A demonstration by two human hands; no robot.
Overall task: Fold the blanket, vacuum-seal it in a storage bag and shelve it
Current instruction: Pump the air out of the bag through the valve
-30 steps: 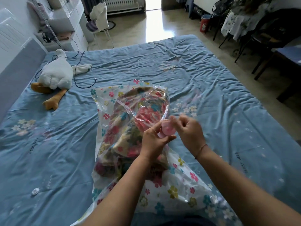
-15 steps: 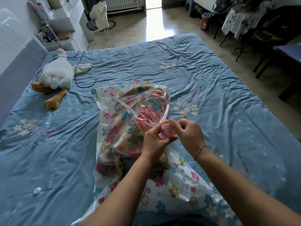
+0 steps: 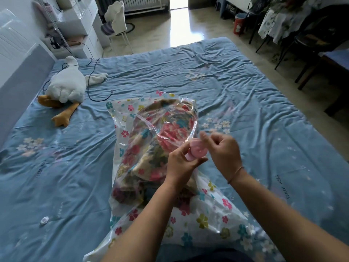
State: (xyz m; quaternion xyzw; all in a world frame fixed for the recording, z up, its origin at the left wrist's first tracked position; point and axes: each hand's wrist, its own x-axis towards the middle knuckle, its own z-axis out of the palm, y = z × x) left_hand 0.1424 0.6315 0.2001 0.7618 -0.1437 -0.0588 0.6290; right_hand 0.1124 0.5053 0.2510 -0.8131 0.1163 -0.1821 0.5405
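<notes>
We judged the sealing step to be in hand: the flowered blanket point(image 3: 151, 148) was already folded and lying inside the storage bag point(image 3: 207, 214), which lay lengthwise on the blue bed point(image 3: 264, 110) in front of the person. The bag looked puffy and loose around the blanket, so we took it that the air had not yet been drawn out.

Above the bag's middle, the left hand point(image 3: 181, 163) gripped the pink valve point(image 3: 197, 151), thumb under it and fingers curled round its side, lifting the plastic off the blanket. The right hand point(image 3: 224, 150) was just beside the valve with its fingers curled, one fingertip at the valve's upper rim. It was smeared by motion, and we could not tell whether it pinched the valve's cap, held something small, or held nothing.

Well apart from the bag, off its far left corner, lay a plush goose point(image 3: 66, 87) with a dark cable point(image 3: 90, 72) trailing past it. Off the bag's near left side, a small white disc point(image 3: 44, 221) sat on the sheet; we could not say what it was.

In our view the next move called for a steady left-hand hold while the right worked the valve, and a check that the bag's mouth, out of view at the near end, was zipped shut.
</notes>
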